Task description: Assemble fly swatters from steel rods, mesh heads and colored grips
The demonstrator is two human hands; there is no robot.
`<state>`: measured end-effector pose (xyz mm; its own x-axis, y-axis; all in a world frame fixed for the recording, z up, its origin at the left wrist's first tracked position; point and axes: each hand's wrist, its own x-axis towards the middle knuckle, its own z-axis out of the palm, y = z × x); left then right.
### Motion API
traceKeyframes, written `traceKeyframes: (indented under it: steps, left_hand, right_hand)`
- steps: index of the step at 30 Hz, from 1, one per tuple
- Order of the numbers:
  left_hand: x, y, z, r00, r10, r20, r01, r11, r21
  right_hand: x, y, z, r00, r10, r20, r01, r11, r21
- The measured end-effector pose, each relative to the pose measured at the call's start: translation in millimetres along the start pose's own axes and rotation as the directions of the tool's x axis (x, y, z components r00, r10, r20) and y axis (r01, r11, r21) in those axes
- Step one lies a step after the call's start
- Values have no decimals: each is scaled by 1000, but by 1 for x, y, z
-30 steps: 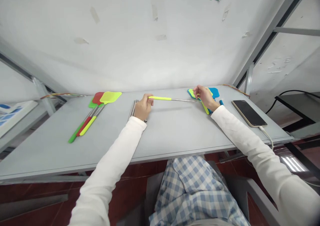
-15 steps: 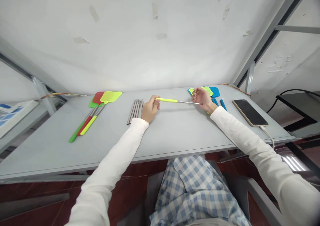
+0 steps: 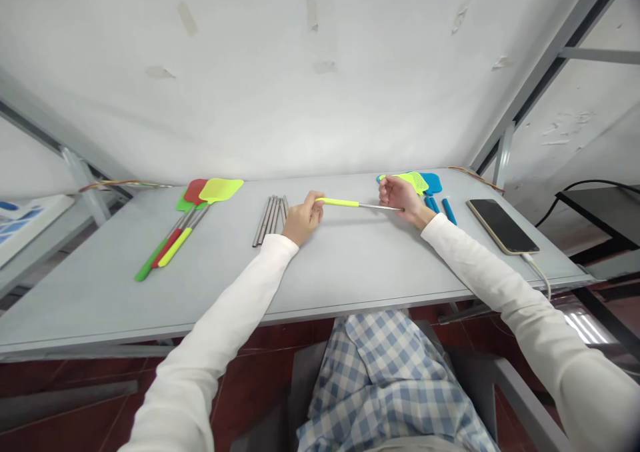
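Observation:
My left hand [image 3: 303, 218] is closed round the left end of a bright yellow handle [image 3: 340, 203], fingers and thumb wrapped on it. From the handle's right end a thin metal rod [image 3: 376, 206] runs level above the table. The rod's far tip meets the lower palm of my right hand [image 3: 404, 200], whose fingers are loosely curled and not wrapped round the rod. Just behind my right hand lie a yellow swatter head [image 3: 417, 181] and a blue swatter head [image 3: 433, 183]. Several metal tubes [image 3: 270, 220] lie beside my left hand.
On the left of the grey table [image 3: 320, 272] lie fly swatters: a yellow one [image 3: 220, 190], a red one [image 3: 194, 191] and a green one [image 3: 150, 262]. Blue handles [image 3: 449, 211] rest at the right. Farther right is a phone [image 3: 503, 226] with a white cable [image 3: 541, 275]. A wall [image 3: 280, 119] stands behind.
My left hand and the yellow handle have shifted slightly right, towards my right hand. Less of the rod shows between them. The fingers of my right hand have curled in more.

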<state>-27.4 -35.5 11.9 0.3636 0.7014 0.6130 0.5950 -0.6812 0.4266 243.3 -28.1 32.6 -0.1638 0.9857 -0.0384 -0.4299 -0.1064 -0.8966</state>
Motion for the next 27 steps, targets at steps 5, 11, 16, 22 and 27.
traceKeyframes:
  steps: [5,11,16,22,27]
  left_hand:
    - [1,2,3,996,17,92,-19,1000,19]
    - [4,5,-8,976,-34,215,-11,979,204]
    - [5,7,-11,925,-93,368,-44,937,348]
    - [7,12,-13,913,-177,369,40,936,350]
    - [8,24,-12,944,-310,117,235,876,422]
  right_hand:
    - [-3,3,5,1000,17,25,-16,999,-33]
    - [-5,1,6,999,29,35,-29,1000,-10]
    - [-5,-7,7,999,21,25,-23,998,65]
    - [-3,-11,6,986,49,-157,-13,975,221]
    - [-6,5,16,954,109,-281,-50,977,209]
